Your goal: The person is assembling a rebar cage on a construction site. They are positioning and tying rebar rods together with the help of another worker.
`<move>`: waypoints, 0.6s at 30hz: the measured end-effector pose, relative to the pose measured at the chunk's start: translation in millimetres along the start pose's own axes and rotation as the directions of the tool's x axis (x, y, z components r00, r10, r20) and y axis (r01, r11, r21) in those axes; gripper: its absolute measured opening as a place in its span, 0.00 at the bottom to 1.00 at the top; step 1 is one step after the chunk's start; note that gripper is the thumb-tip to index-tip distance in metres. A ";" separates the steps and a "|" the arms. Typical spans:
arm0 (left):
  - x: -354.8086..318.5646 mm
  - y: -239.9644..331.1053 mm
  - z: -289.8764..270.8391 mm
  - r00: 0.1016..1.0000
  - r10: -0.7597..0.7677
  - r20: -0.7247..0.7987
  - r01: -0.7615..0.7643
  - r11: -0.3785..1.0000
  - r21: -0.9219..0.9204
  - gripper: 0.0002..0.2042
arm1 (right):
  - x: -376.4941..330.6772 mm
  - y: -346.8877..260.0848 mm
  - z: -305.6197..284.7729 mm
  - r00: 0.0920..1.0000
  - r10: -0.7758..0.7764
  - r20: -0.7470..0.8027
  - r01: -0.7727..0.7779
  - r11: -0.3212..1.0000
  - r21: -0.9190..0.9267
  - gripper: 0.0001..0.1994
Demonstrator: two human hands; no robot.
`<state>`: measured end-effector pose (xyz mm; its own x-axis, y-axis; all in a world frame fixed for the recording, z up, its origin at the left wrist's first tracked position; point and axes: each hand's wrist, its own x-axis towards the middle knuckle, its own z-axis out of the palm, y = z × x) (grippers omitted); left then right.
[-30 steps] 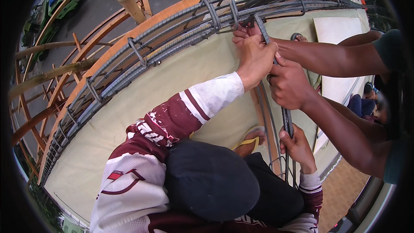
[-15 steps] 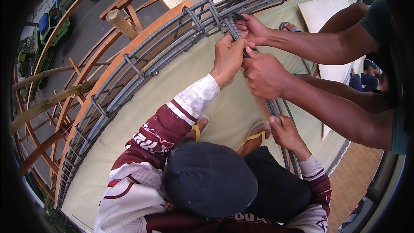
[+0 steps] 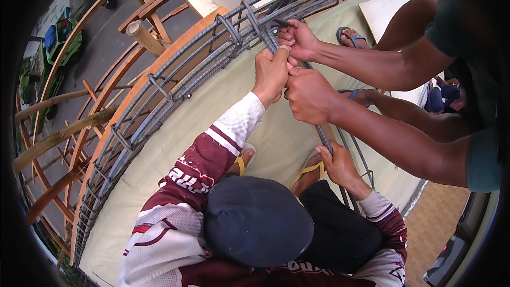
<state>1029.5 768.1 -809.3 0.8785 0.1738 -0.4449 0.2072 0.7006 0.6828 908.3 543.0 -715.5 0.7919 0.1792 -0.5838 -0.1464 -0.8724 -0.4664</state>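
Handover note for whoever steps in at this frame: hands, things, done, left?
Left hand: shut round the long rebar.
Right hand: gripping the same bar where it meets the curved rebar cage.
A co-worker's hands grip the bar above and below.
Done: stirrups loop the cage.
Left: the bar's top end looks not yet fixed to the cage; no tie is discernible.
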 end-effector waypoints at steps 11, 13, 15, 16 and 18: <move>2.3 -0.4 3.4 0.999 0.041 -0.016 -0.041 0.999 -0.004 0.10 | 0.8 -9.6 -9.5 0.999 -0.019 0.038 0.020 0.999 -0.043 0.23; 2.6 -1.6 3.7 0.999 0.048 -0.005 -0.048 0.999 -0.019 0.10 | 0.1 -6.8 -8.6 0.999 -0.018 0.035 0.020 0.999 -0.036 0.23; 2.5 -2.8 3.9 0.993 0.113 0.032 -0.111 0.993 -0.044 0.11 | 0.9 -2.1 -8.2 0.999 -0.022 0.032 0.023 0.999 -0.026 0.23; 1.7 -3.0 4.1 0.997 0.076 0.004 -0.076 0.997 -0.027 0.11 | 0.6 0.3 -8.4 0.999 -0.004 0.054 0.006 1.000 -0.025 0.23; 0.2 -1.5 4.0 0.999 0.037 -0.028 -0.037 0.999 -0.001 0.11 | 1.9 4.1 -8.7 0.997 0.000 0.081 -0.001 1.000 0.001 0.23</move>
<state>1031.1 764.4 -808.1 0.8732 0.2185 -0.4356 0.1744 0.6946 0.6980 914.3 535.8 -712.8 0.7413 0.2150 -0.6358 -0.1472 -0.8722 -0.4665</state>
